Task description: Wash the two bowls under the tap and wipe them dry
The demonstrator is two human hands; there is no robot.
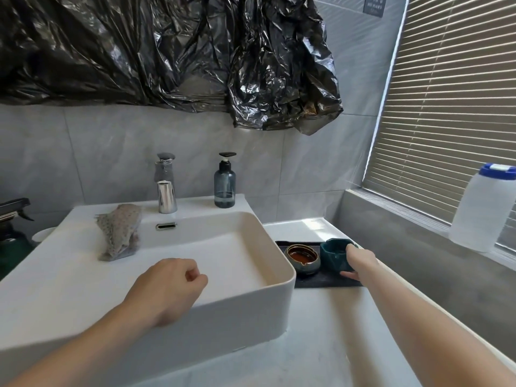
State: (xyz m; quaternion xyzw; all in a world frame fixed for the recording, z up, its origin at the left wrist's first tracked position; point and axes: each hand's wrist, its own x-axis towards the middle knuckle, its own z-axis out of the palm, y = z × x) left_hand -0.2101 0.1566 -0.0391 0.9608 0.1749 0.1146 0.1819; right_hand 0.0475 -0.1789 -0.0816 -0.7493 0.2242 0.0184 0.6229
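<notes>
Teal glaze is what the right hand [358, 262] has hold of: the teal bowl [336, 254] sits at the right end of a dark tray [321, 279], and the fingers wrap it from the side nearest the window, thumb low at the front, fingertips up by the rim. It looks gripped rather than merely touched, though the far side of the hold is hidden by the bowl itself. Whether it has left the tray I cannot tell.

Just beside it, to its left, stands the brown bowl [303, 258], gold-rimmed with an amber inside, untouched.

What matters now is the way to the water. The sink [279, 255] lies to the left of the tray, its right wall standing higher than the counter, and the tap [167, 195] is at the back, well apart from the bowl. So the bowl must, I judge, go up, over that wall and across to the left.

The left hand [170, 287] hangs over the sink's front rim, fingers curled in and holding nothing. It is much the nearer hand to the tap, and to the cloth [120, 231] draped on the left rim.
</notes>
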